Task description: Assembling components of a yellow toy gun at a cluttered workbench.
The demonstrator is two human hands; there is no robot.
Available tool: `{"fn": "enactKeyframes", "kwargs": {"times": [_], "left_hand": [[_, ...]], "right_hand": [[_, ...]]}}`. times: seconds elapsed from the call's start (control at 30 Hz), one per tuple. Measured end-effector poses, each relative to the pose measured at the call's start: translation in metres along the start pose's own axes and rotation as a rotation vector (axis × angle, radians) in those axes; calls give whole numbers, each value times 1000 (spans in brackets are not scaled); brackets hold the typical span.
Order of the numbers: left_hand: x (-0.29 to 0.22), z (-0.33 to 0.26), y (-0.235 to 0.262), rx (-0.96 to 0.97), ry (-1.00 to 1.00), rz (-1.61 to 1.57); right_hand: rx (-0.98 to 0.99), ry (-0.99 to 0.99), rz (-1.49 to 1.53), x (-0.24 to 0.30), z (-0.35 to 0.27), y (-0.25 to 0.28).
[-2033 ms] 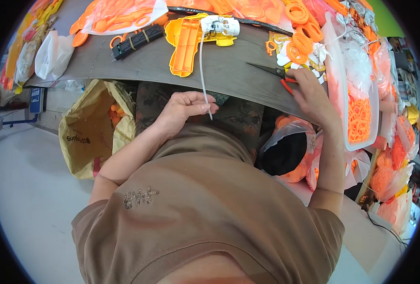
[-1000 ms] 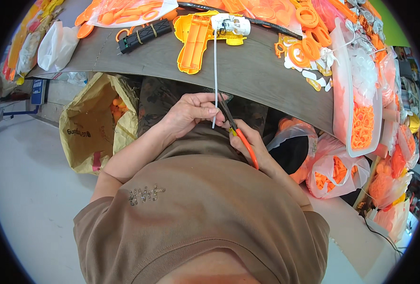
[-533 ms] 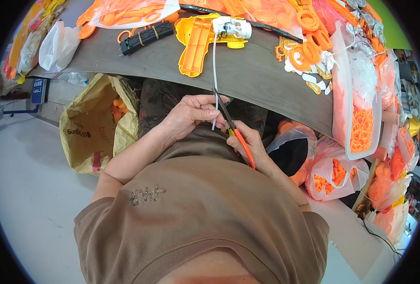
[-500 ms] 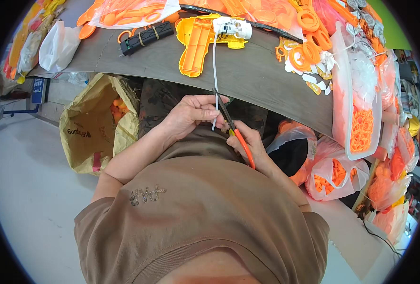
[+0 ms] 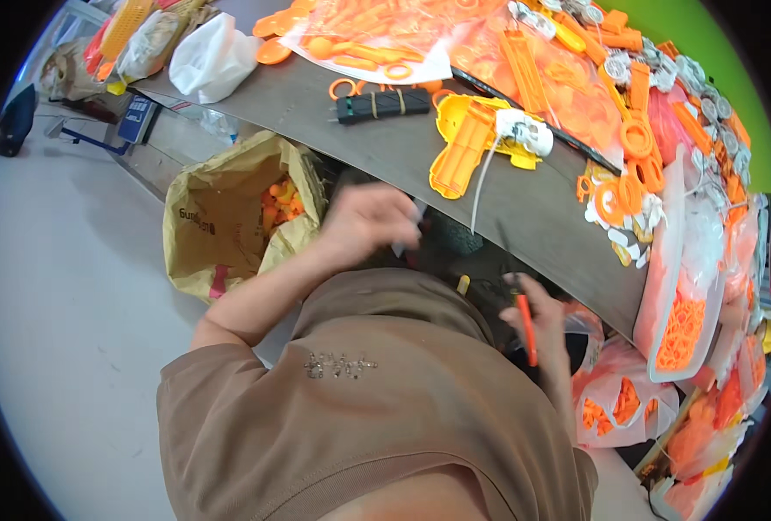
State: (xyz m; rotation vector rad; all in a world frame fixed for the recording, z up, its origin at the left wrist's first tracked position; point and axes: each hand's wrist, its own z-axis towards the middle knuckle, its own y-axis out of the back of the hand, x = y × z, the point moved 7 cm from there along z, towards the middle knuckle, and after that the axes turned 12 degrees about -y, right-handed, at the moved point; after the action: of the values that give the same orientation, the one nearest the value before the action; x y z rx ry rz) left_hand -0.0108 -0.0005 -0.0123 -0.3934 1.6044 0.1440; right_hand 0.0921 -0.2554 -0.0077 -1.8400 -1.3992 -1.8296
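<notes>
My right hand [image 5: 542, 326] is closed around orange-handled scissors [image 5: 525, 319], dark blades pointing up toward the table edge. Off to the left, my left hand [image 5: 370, 221] is blurred by motion above my lap. Its fingers are smeared, and I cannot tell whether the small whitish bit beside them is held. Ahead on the table lies a yellow and orange toy-gun shell half [image 5: 463, 152] carrying a white cylindrical unit [image 5: 524, 132]. From that unit a thin white tube [image 5: 481, 191] hangs toward the table edge, touched by neither hand.
A brown paper bag [image 5: 190, 230] with orange pieces stands left of my lap. On the grey table [image 5: 350, 148] are a black banded block [image 5: 381, 106], a heap of orange parts [image 5: 533, 69], and a clear bin [image 5: 655, 347] of orange rings. A plastic bag [image 5: 607, 425] sits at right.
My hands have parted, the left leaving the tube and the right drawing away with the scissors. The tube's hanging part looks shorter. The whole view has turned and shifted.
</notes>
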Motion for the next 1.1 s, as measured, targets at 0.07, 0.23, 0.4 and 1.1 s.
{"fn": "enactKeyframes", "kwargs": {"times": [0.07,0.23,0.4,1.1], "left_hand": [[-59,8,78,-358,-330,122],[-168,25,258,-954,-622,1117],[-147,72,362,-721,-69,1677],[-48,34,-106,694,-1139,1337]], "right_hand": [[-82,-78,-176,0,-1,29],[-106,88,-543,49,15,58],[-102,110,-635,49,23,73],[-314,302,-736,73,23,84]]}}
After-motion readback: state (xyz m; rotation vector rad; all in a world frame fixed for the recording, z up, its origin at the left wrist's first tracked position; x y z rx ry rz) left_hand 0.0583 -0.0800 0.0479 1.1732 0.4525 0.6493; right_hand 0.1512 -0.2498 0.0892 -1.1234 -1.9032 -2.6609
